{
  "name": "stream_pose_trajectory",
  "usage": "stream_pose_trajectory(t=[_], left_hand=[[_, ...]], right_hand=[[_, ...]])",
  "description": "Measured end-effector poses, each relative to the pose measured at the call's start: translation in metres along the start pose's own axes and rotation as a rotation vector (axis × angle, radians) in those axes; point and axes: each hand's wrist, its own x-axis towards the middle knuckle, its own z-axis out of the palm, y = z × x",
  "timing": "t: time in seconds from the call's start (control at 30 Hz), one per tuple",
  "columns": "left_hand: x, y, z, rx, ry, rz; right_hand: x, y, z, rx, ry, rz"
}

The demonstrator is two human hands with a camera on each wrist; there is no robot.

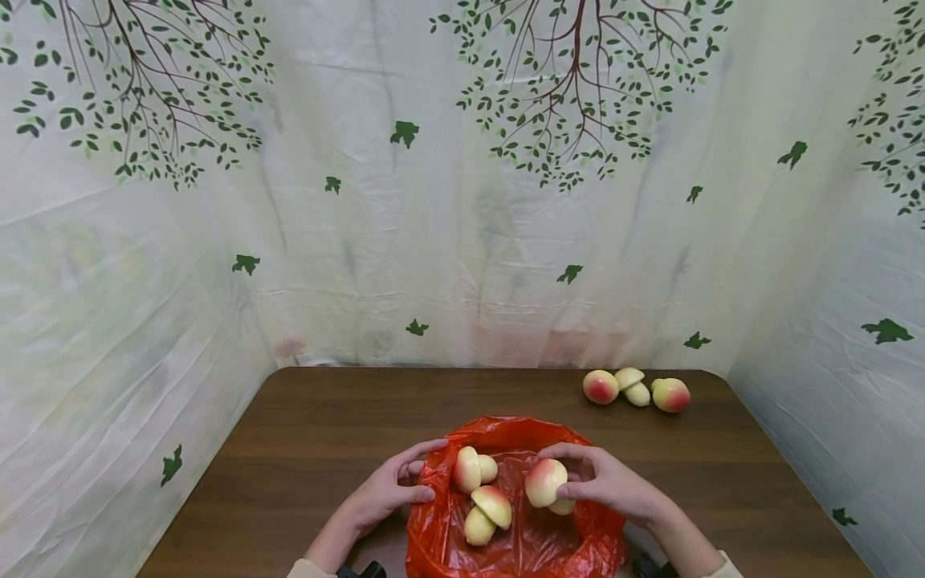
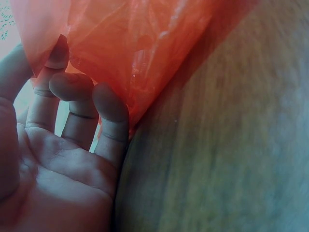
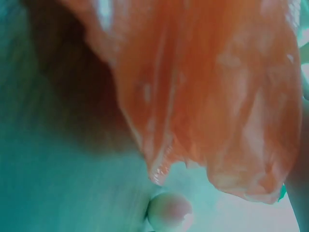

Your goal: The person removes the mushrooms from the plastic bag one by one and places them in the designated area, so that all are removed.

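Red plastic bag (image 1: 516, 562), one, wide-mouthed and crumpled, on the near part of the table and running to the lower edge of the head view.

Left hand (image 1: 393, 486): fingers part-curled, thumb and forefinger apart, holding the bag's left rim.

Right hand (image 1: 603, 482): over the bag's right side, thumb and fingers closed around one mushroom-shaped piece (image 1: 545, 482), cream with a red-blushed cap, within the bag's mouth.

Contents of bag, left half: two similar pieces, near each other; the upper (image 1: 468, 470) on its side, the lower (image 1: 491, 507) with its stem towards the near left.

Sleeves (image 1: 309, 570), pale, at both forearms.

Table (image 1: 347, 409), brown wood-grain; at its far right corner, three more blushed cream pieces (image 1: 601, 388) in a row, the middle one showing cap and stem.

Surround: pale cloth (image 1: 448, 241) printed with branches and green leaves.
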Motion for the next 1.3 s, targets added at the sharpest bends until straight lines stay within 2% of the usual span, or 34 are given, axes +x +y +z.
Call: stream_pose_trajectory(t=[0.33,0.5,0.7,0.97,1.3], left_hand=[[-0.001,0.002,0.001,-0.003,-0.003,0.005],[0.000,0.001,0.000,0.000,0.006,-0.022],[0.001,-0.001,-0.001,-0.004,0.000,-0.022],[0.001,0.000,-0.001,-0.006,0.004,-0.035],[0.001,0.000,-0.001,-0.007,0.006,-0.033]], right_hand=[[-0.005,-0.007,-0.009,0.049,0.135,-0.023],[-0.008,-0.009,-0.015,0.027,0.193,-0.031],[-0.012,-0.012,-0.025,0.005,0.289,-0.044],[-0.020,-0.012,-0.044,-0.036,0.412,-0.097],[-0.029,-0.005,-0.065,-0.061,0.516,-0.069]])
